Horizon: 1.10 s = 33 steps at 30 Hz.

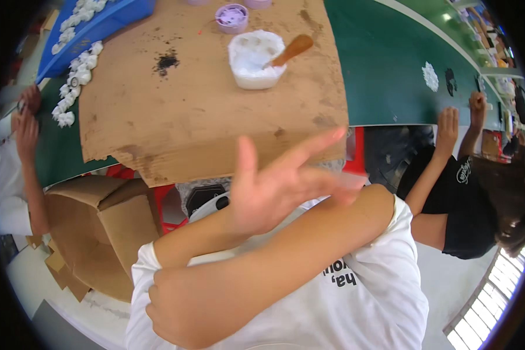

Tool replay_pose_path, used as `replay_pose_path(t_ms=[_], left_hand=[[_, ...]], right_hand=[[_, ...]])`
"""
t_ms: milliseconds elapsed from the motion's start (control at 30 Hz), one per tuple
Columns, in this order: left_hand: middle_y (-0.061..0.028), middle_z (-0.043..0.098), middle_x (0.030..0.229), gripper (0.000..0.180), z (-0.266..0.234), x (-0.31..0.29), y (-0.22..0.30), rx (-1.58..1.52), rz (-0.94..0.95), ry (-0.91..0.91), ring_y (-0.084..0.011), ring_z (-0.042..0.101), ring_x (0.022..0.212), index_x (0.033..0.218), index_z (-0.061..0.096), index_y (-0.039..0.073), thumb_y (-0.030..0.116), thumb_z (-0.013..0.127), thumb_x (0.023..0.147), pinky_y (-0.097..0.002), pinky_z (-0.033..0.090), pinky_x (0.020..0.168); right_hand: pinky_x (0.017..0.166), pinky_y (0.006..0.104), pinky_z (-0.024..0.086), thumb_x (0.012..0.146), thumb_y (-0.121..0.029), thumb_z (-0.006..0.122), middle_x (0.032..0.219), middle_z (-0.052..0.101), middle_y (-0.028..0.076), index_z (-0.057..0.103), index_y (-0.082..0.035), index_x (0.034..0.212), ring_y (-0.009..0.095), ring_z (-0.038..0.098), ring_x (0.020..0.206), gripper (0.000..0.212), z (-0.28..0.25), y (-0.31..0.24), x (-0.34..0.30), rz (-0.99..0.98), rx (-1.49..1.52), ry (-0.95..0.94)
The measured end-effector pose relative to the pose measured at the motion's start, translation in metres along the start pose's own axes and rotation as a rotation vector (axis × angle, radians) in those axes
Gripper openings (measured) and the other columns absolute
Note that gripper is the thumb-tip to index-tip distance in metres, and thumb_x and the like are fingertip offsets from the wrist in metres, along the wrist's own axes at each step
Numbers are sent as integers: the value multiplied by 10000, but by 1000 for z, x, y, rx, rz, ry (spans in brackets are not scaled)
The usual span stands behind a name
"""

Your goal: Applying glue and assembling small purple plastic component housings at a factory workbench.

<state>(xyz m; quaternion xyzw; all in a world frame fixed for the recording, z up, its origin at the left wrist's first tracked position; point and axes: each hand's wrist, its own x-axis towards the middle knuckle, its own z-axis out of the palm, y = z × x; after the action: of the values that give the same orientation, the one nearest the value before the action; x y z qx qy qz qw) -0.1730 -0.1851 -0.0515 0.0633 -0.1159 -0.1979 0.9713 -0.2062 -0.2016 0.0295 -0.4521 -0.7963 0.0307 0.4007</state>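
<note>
My arms are crossed in front of my white shirt (367, 297). My left hand (274, 186) is raised near the front edge of the cardboard sheet (198, 116), blurred, with its fingers spread and nothing in them. Lower down, my right hand (172, 300) lies against my left side by the sleeve. Its fingers are curled, and whatever they may grip is hidden. Beyond my hands, on the cardboard, stands a white tub (255, 80) of white paste. A tool with a wooden handle (293, 50) leans in it.
Behind the tub is a small purple cup (232, 20). A blue bin (108, 16) and a row of small white pieces (76, 81) are at left. An open cardboard box (93, 233) sits lower left. Co-workers' hands (447, 131) work along the green table (379, 76) on both sides.
</note>
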Motion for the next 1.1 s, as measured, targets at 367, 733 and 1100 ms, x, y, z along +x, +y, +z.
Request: replay_pose_path(t_ms=[367,733,1100], left_hand=[[-228,248,1484,1020,25,27,5,35,-219,-348,-285,190,1407,1500,18,235,881,106,715,-454,35,1136],[-268,261,1464,1151,32,-86,79,266,153,117,-363,251,1378,1491,64,81,903,95,686,-465,143,1119],[-332,290,1412,944,17,-171,151,2688,-163,1249,-441,290,1328,1354,294,-130,521,653,772,-430,278,1087]], right_hand=[[490,340,374,792,-190,614,646,456,49,493,-66,692,207,493,556,200,7,1,22,42,717,284],[447,348,351,818,-260,687,684,544,80,626,12,891,237,517,545,288,-53,38,-61,201,836,-12],[521,301,376,816,-90,648,663,546,96,603,-10,863,173,479,557,103,-64,62,-155,1258,-417,495]])
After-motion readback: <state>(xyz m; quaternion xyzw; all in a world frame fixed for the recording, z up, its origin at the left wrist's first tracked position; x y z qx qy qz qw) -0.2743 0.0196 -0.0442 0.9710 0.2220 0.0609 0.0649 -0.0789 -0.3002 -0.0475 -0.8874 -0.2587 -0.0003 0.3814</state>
